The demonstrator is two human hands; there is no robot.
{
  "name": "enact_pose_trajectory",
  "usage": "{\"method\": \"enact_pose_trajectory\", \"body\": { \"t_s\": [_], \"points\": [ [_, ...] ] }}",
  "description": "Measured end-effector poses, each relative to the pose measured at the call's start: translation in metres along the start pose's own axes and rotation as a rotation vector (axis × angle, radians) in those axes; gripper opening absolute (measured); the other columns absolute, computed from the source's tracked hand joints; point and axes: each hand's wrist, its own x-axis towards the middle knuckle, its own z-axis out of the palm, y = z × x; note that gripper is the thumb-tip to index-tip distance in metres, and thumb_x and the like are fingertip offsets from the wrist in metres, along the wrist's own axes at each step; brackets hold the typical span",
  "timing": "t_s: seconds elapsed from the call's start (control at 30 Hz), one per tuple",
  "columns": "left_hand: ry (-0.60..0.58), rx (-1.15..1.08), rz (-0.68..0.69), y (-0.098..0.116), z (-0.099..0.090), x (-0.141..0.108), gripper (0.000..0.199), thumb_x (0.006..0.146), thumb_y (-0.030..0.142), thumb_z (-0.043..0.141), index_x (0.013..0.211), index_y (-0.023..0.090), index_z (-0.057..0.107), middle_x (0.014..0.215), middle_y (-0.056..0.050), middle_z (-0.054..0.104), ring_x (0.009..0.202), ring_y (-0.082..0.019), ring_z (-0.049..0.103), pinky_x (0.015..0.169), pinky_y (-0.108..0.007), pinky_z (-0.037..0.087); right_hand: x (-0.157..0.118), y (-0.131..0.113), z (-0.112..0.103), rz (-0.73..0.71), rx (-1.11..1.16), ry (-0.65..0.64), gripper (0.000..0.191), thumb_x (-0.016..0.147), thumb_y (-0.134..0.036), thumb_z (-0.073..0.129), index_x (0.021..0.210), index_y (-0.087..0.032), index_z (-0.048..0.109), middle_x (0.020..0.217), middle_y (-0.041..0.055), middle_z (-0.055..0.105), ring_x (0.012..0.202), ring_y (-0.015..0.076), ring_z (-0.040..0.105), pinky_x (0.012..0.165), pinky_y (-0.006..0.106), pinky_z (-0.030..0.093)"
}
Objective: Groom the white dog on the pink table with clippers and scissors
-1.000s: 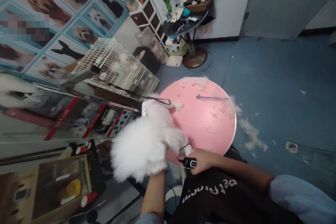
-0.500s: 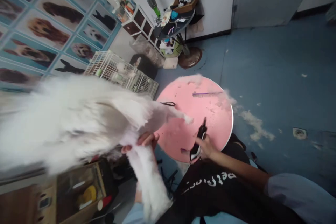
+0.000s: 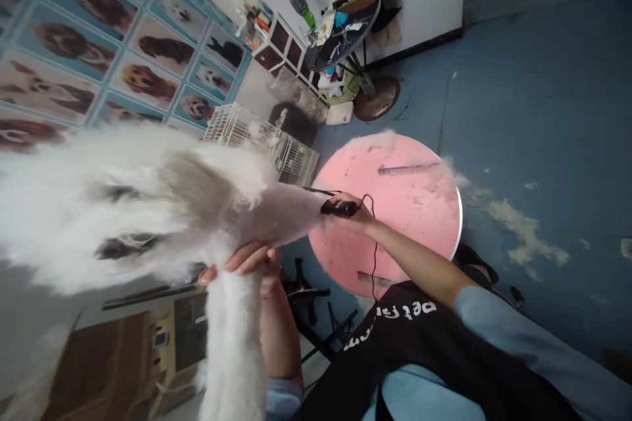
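Note:
A fluffy white dog [image 3: 133,191] stretches across the left half of the head view, held upright with its shaved belly [image 3: 281,214] towards me. My left hand [image 3: 254,263] is wrapped round the tops of the dog's front legs [image 3: 234,348], which hang down towards me. My right hand [image 3: 358,216] grips black hair clippers [image 3: 340,208], their head against or very near the lower belly; contact is hard to make out. A dark cord [image 3: 374,243] runs from the clippers down to my apron. The dog's hind legs are mostly hidden.
Beneath is a round pink grooming table [image 3: 419,230] with loose fur, a comb [image 3: 407,169] and another comb [image 3: 374,278]. White wire cages [image 3: 237,125] stand behind. A dark side table [image 3: 345,46] holds tools. Clumps of fur [image 3: 523,230] lie on the blue floor.
My right hand has brought the clippers from above the table's near side up and left to the dog's lower belly. The dog's front legs have swung left, still in my left hand. The view has shifted.

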Motion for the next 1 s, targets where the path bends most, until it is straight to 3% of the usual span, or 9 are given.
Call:
{"method": "enact_pose_trajectory", "body": {
  "t_s": [0.13, 0.3, 0.47, 0.6, 0.67, 0.77, 0.87, 0.93, 1.0],
  "points": [
    [0.05, 0.145, 0.045, 0.005, -0.003, -0.004, 0.049, 0.068, 0.064, 0.065, 0.047, 0.022, 0.05, 0.041, 0.008, 0.019, 0.035, -0.005, 0.013, 0.046, -0.021, 0.046, -0.017, 0.015, 0.016, -0.049, -0.247, -0.165, 0.024, 0.077, -0.027, 0.061, 0.099, -0.017, 0.06, 0.105, 0.0096, 0.066, 0.099, 0.0212, 0.062, 0.089, 0.035, 0.048],
    [-0.045, 0.018, 0.044, 0.007, -0.001, -0.014, 0.041, 0.076, 0.065, 0.058, 0.054, 0.031, 0.064, 0.041, 0.008, 0.026, 0.032, -0.004, 0.013, 0.048, -0.02, 0.046, -0.053, 0.024, 0.041, 0.104, -0.445, -0.127, 0.03, 0.086, -0.029, 0.057, 0.114, -0.021, 0.056, 0.117, 0.0085, 0.064, 0.103, 0.0218, 0.062, 0.086, 0.035, 0.051],
    [-0.351, -0.098, -0.012, 0.011, -0.006, -0.012, 0.041, 0.073, 0.071, 0.058, 0.06, 0.035, 0.072, 0.039, 0.01, 0.028, 0.027, -0.001, 0.01, 0.048, -0.023, 0.048, -0.044, 0.024, 0.072, 0.115, -0.498, -0.183, 0.038, 0.09, -0.021, 0.053, 0.127, -0.017, 0.049, 0.138, 0.0131, 0.052, 0.116, 0.023, 0.057, 0.091, 0.033, 0.051],
    [-0.519, -0.147, -0.08, 0.015, -0.018, -0.012, 0.045, 0.073, 0.076, 0.054, 0.07, 0.036, 0.074, 0.045, 0.01, 0.045, 0.026, -0.002, 0.019, 0.048, -0.023, 0.049, -0.054, 0.024, 0.084, 0.297, -0.629, -0.302, 0.039, 0.089, -0.016, 0.052, 0.128, -0.014, 0.05, 0.147, 0.0172, 0.042, 0.102, 0.0254, 0.064, 0.08, 0.036, 0.056],
    [-0.555, -0.134, -0.06, 0.017, -0.025, -0.014, 0.045, 0.074, 0.076, 0.053, 0.071, 0.037, 0.074, 0.045, 0.01, 0.046, 0.026, -0.002, 0.021, 0.046, -0.021, 0.046, -0.063, 0.023, 0.088, 0.231, -0.632, -0.332, 0.038, 0.089, -0.016, 0.052, 0.127, -0.015, 0.052, 0.147, 0.0157, 0.043, 0.101, 0.0243, 0.064, 0.08, 0.036, 0.056],
    [-0.445, -0.049, 0.066, 0.019, -0.034, -0.017, 0.045, 0.077, 0.077, 0.047, 0.071, 0.041, 0.073, 0.038, 0.009, 0.035, 0.024, -0.003, 0.017, 0.041, -0.019, 0.041, -0.062, 0.026, 0.088, 0.104, -0.643, -0.367, 0.036, 0.092, -0.016, 0.047, 0.127, -0.019, 0.054, 0.145, 0.0116, 0.046, 0.102, 0.021, 0.064, 0.083, 0.033, 0.055],
    [-0.288, 0.087, 0.187, 0.02, -0.037, -0.021, 0.047, 0.075, 0.079, 0.047, 0.069, 0.04, 0.072, 0.036, 0.009, 0.027, 0.025, -0.004, 0.013, 0.038, -0.019, 0.038, -0.053, 0.033, 0.082, 0.16, -0.717, -0.429, 0.038, 0.092, -0.014, 0.044, 0.127, -0.02, 0.055, 0.145, 0.0109, 0.046, 0.096, 0.0213, 0.065, 0.08, 0.034, 0.055],
    [-0.277, 0.094, 0.205, 0.021, -0.036, -0.023, 0.041, 0.077, 0.075, 0.051, 0.069, 0.04, 0.072, 0.038, 0.009, 0.033, 0.025, -0.003, 0.02, 0.04, -0.018, 0.04, -0.054, 0.037, 0.078, 0.172, -0.729, -0.446, 0.039, 0.091, -0.013, 0.044, 0.128, -0.019, 0.054, 0.144, 0.0115, 0.048, 0.093, 0.0219, 0.066, 0.076, 0.035, 0.055],
    [-0.328, -0.003, 0.136, 0.022, -0.033, -0.026, 0.032, 0.081, 0.065, 0.055, 0.073, 0.04, 0.073, 0.046, 0.009, 0.048, 0.03, -0.002, 0.034, 0.049, -0.018, 0.046, -0.064, 0.038, 0.075, 0.078, -0.665, -0.415, 0.039, 0.089, -0.014, 0.046, 0.127, -0.017, 0.054, 0.14, 0.0127, 0.05, 0.093, 0.0215, 0.065, 0.075, 0.034, 0.054]
  ]
}}
